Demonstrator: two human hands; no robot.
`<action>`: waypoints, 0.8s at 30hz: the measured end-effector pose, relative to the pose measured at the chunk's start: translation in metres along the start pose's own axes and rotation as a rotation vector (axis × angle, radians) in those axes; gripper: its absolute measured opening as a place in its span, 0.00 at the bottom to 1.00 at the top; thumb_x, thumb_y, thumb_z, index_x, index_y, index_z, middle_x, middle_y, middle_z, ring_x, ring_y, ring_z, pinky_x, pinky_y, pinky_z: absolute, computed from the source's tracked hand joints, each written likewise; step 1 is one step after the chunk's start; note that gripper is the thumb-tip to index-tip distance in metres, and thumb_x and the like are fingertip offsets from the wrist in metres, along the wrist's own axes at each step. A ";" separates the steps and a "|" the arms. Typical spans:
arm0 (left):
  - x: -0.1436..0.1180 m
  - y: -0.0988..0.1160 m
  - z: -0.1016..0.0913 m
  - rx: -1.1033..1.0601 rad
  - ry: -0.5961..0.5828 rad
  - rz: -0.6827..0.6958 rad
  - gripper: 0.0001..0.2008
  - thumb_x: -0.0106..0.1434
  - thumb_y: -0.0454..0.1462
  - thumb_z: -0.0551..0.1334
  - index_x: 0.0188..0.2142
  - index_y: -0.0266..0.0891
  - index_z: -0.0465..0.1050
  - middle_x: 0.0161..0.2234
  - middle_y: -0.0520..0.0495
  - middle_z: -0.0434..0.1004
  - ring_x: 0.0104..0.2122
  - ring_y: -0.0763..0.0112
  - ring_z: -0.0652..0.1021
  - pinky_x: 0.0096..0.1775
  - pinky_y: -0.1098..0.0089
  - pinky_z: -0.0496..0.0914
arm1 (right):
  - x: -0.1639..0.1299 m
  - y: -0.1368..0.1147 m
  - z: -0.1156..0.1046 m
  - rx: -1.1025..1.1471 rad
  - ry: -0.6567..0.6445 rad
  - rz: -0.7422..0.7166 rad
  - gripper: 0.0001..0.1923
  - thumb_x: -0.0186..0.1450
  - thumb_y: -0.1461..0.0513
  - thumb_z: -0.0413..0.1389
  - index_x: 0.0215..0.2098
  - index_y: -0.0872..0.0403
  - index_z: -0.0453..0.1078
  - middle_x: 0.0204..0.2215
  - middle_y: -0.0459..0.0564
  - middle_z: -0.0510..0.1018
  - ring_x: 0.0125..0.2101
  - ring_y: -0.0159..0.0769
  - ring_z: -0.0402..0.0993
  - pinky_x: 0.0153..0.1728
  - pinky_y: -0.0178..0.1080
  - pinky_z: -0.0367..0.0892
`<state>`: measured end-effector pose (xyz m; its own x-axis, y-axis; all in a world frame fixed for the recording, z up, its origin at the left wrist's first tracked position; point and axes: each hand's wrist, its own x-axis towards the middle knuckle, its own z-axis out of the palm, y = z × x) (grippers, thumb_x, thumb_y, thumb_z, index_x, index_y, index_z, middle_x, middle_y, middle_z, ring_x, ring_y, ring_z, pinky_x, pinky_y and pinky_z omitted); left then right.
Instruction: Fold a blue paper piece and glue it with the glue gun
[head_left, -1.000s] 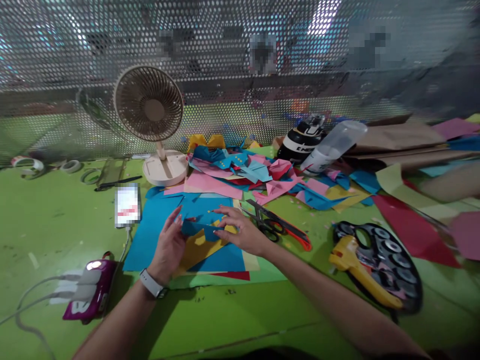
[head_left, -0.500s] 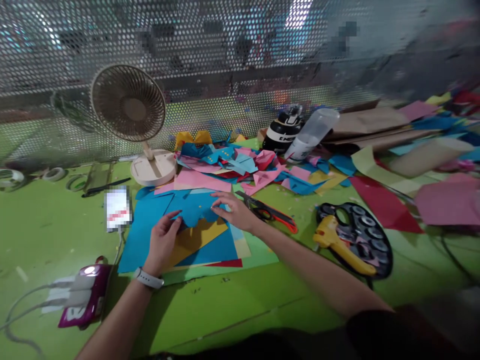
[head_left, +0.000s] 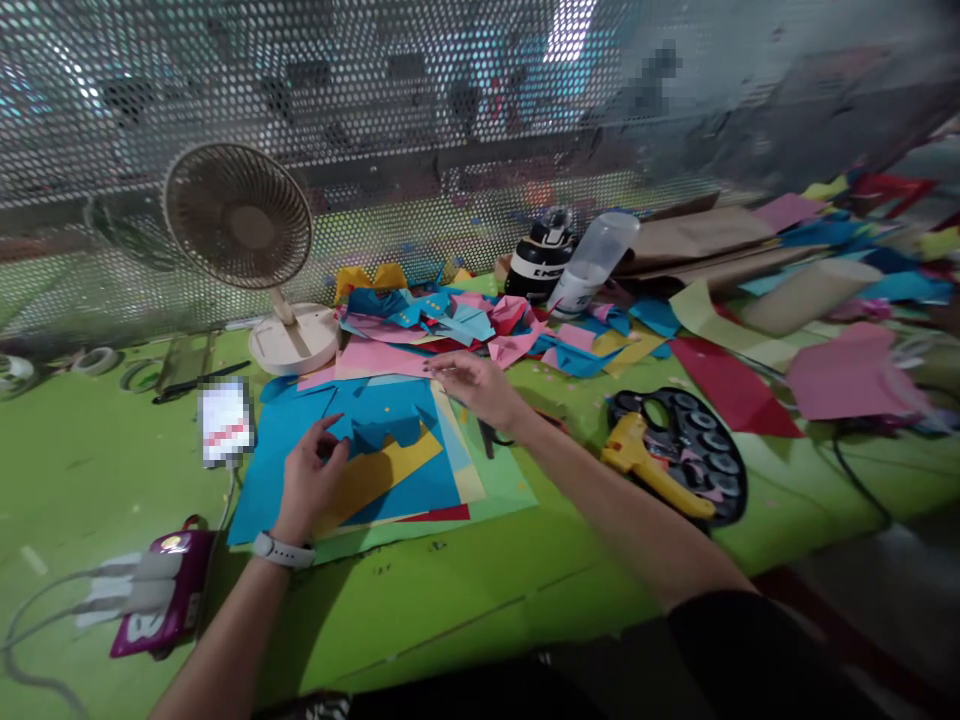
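Observation:
A blue cut-paper piece (head_left: 386, 428) with a wavy edge and a tiny yellow dot lies over a yellow paper strip (head_left: 390, 470) and a blue sheet (head_left: 292, 415). My left hand (head_left: 311, 470) is at its left end, index finger and thumb apart, with nothing visible between them. Above and to the right of the piece hovers my right hand (head_left: 474, 388). Its fingertips come together in a pinch; whatever may be between them is too small to make out. Partly hidden behind my right wrist are scissors (head_left: 489, 437).
A fan (head_left: 296, 340) stands behind, near a phone (head_left: 226, 422) and a purple power strip (head_left: 166, 590). Coloured paper (head_left: 442, 320) is heaped at the back, beside a black bottle (head_left: 538, 262) and a clear bottle (head_left: 592, 265). A yellow glue gun (head_left: 660, 470) rests on a black palette (head_left: 712, 440).
My right hand has moved up and away from the blue cut-paper piece. The left hand's fingers have drawn back slightly from its left end. The view has shifted a little right.

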<state>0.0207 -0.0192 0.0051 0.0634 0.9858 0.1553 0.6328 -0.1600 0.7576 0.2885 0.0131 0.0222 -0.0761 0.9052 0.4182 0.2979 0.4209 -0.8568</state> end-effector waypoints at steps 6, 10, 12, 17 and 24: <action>0.006 -0.012 0.001 0.002 -0.016 0.035 0.23 0.58 0.44 0.58 0.51 0.37 0.71 0.29 0.50 0.73 0.28 0.70 0.74 0.32 0.71 0.68 | -0.015 -0.032 -0.055 -0.192 -0.040 0.053 0.12 0.63 0.56 0.54 0.38 0.55 0.74 0.35 0.51 0.79 0.35 0.36 0.75 0.37 0.38 0.69; 0.008 -0.016 0.001 0.043 -0.034 0.069 0.23 0.59 0.45 0.57 0.51 0.37 0.71 0.31 0.48 0.75 0.30 0.68 0.75 0.34 0.69 0.70 | -0.043 -0.042 -0.091 -0.516 -0.172 0.117 0.12 0.65 0.57 0.52 0.38 0.54 0.74 0.37 0.51 0.79 0.35 0.37 0.74 0.35 0.37 0.67; 0.009 -0.014 0.001 0.054 -0.050 0.081 0.23 0.59 0.46 0.57 0.51 0.37 0.71 0.33 0.47 0.75 0.31 0.67 0.75 0.35 0.68 0.70 | -0.057 -0.044 -0.109 -0.670 -0.204 0.173 0.12 0.65 0.57 0.51 0.38 0.53 0.74 0.36 0.51 0.79 0.34 0.37 0.75 0.34 0.37 0.66; 0.010 -0.011 0.000 0.081 -0.070 0.112 0.23 0.59 0.46 0.56 0.50 0.38 0.72 0.33 0.48 0.74 0.32 0.66 0.75 0.37 0.67 0.70 | -0.080 -0.038 -0.124 -0.856 -0.193 0.237 0.12 0.67 0.58 0.49 0.40 0.52 0.73 0.38 0.50 0.79 0.36 0.38 0.75 0.36 0.37 0.65; 0.011 -0.017 0.002 0.088 -0.059 0.101 0.25 0.58 0.47 0.57 0.51 0.37 0.70 0.34 0.46 0.75 0.31 0.65 0.76 0.33 0.68 0.71 | -0.064 -0.013 -0.065 -1.044 -0.340 0.197 0.15 0.64 0.63 0.51 0.48 0.55 0.69 0.47 0.56 0.74 0.47 0.44 0.69 0.44 0.41 0.63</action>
<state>0.0123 -0.0057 -0.0071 0.1737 0.9665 0.1888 0.6859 -0.2563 0.6810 0.3516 -0.0546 0.0261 -0.1483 0.9870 0.0614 0.9750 0.1563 -0.1578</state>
